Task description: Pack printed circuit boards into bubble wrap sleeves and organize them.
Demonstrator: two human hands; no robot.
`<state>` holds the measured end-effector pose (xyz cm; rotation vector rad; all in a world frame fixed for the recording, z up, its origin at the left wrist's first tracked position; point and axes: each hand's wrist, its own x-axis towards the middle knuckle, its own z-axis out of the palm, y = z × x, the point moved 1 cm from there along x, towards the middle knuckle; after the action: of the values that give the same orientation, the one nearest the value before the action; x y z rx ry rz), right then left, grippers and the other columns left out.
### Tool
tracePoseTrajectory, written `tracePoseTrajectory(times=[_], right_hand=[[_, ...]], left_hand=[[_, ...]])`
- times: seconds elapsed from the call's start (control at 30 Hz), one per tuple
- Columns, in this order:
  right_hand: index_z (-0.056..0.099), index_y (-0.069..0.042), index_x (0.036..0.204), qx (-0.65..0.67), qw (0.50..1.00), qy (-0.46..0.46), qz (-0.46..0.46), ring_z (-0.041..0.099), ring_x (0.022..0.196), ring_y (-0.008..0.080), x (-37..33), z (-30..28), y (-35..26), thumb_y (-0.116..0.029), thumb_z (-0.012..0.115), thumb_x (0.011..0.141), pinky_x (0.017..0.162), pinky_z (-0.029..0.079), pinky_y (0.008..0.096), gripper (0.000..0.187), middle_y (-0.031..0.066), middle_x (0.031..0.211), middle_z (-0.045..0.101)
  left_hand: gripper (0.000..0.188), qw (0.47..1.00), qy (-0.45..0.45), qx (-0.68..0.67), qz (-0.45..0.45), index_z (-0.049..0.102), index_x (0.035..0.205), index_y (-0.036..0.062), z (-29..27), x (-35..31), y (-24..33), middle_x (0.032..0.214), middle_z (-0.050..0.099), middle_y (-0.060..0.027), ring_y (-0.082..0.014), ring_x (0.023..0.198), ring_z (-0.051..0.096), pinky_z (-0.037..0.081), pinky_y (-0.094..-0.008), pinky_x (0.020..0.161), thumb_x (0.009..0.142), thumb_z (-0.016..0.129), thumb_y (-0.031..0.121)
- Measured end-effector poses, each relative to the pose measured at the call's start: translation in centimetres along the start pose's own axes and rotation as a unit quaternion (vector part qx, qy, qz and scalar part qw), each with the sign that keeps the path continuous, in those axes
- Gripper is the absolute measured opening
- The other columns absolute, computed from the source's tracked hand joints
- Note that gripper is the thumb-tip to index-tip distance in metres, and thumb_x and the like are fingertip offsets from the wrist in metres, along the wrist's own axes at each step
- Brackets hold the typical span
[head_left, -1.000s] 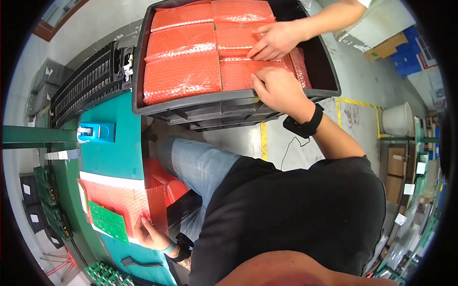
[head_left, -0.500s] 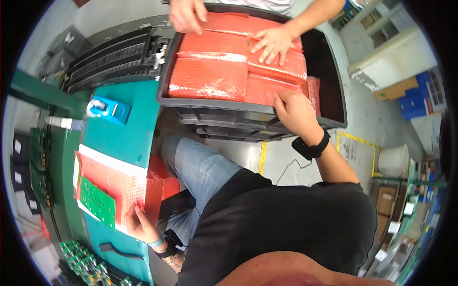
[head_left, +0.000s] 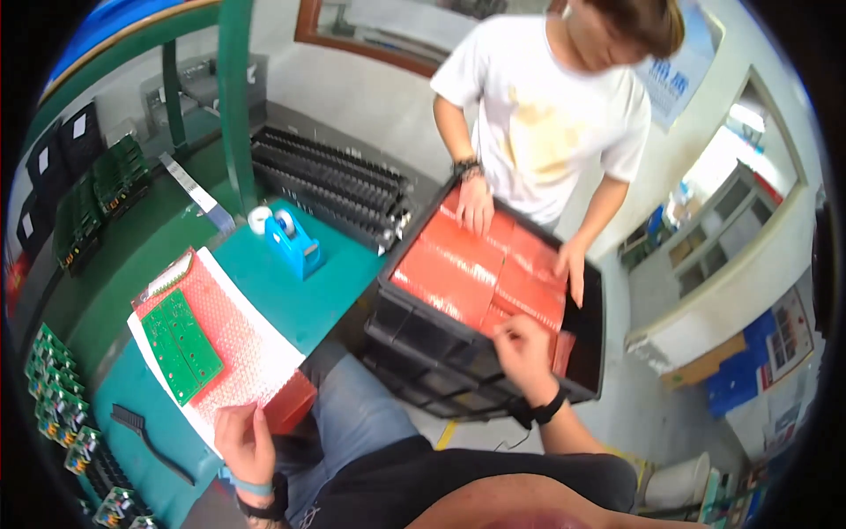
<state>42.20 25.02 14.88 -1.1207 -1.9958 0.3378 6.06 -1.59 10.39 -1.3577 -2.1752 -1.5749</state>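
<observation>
My left hand (head_left: 246, 443) pinches the near edge of a red bubble-wrap sheet (head_left: 236, 331), which lies over white paper on the green bench top. On that sheet rests a green circuit board (head_left: 182, 345). At the near rim of a black crate (head_left: 441, 324) is my right hand (head_left: 526, 353), fingers curled closed; what they hold, if anything, is hidden. Red bubble-wrapped packs (head_left: 458, 273) fill most of the crate. Across from me a co-worker in a white T-shirt has one hand (head_left: 476, 204) on the packs and the other hand (head_left: 572, 269) by the crate's right side.
A blue tape dispenser (head_left: 295, 249) stands on the bench. A black brush (head_left: 150, 441) lies nearer me. Several populated circuit boards (head_left: 62, 388) line the left edge. Behind the bench sit black slotted racks (head_left: 326, 181). A green post (head_left: 235, 97) rises at the bench's far side.
My view has tilted up and turned, so the co-worker's upper body now shows. The co-worker's right-side hand has moved off the packs toward the crate's side. My left hand stays at the bubble wrap.
</observation>
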Motion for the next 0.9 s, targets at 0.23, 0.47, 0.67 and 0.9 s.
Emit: tracePoseTrajectory(times=[0.23,0.47,0.67,0.9], right_hand=[[0.072,0.001,0.092,0.195,0.958,-0.186,-0.093,0.069,0.074,0.0179,0.9,8.3,-9.3,-0.006,0.074,0.092,0.066,0.055,0.0291,0.007,0.0105,0.089,0.070],[0.069,-0.001,0.088,0.309,0.879,-0.279,-0.230,0.069,0.084,0.0297,-3.8,13.6,-19.5,-0.006,0.072,0.091,0.074,0.056,0.0370,0.006,0.0131,0.089,0.068],[0.070,-0.002,0.085,0.269,0.857,-0.314,-0.308,0.069,0.084,0.0336,-5.1,14.2,-21.5,-0.011,0.074,0.089,0.074,0.056,0.0410,0.010,0.0143,0.088,0.069],[0.073,0.003,0.093,0.169,0.891,-0.390,-0.157,0.067,0.077,0.0119,-1.4,15.5,-19.0,-0.004,0.074,0.091,0.068,0.053,0.0268,0.008,0.0071,0.084,0.070]], left_hand=[[0.006,0.997,0.023,0.072,0.022,0.069,0.093,-0.0011,-1.8,-2.8,-2.1,0.089,0.063,-0.0164,-0.0368,0.087,0.059,0.046,-0.0443,0.081,0.088,0.068,0.001],[0.008,0.991,0.033,0.110,0.071,0.068,0.095,-0.0010,-0.2,-4.1,-4.1,0.093,0.062,-0.0170,-0.0373,0.091,0.058,0.046,-0.0467,0.083,0.088,0.068,0.001],[0.010,0.984,0.040,0.148,0.094,0.070,0.097,-0.0002,-1.7,-5.5,-4.5,0.097,0.065,-0.0194,-0.0405,0.093,0.060,0.047,-0.0500,0.082,0.088,0.070,0.002],[0.019,0.989,0.050,0.093,0.108,0.071,0.098,0.0018,-0.1,-4.9,-5.0,0.092,0.066,-0.0129,-0.0328,0.087,0.062,0.050,-0.0428,0.076,0.079,0.072,0.003]])
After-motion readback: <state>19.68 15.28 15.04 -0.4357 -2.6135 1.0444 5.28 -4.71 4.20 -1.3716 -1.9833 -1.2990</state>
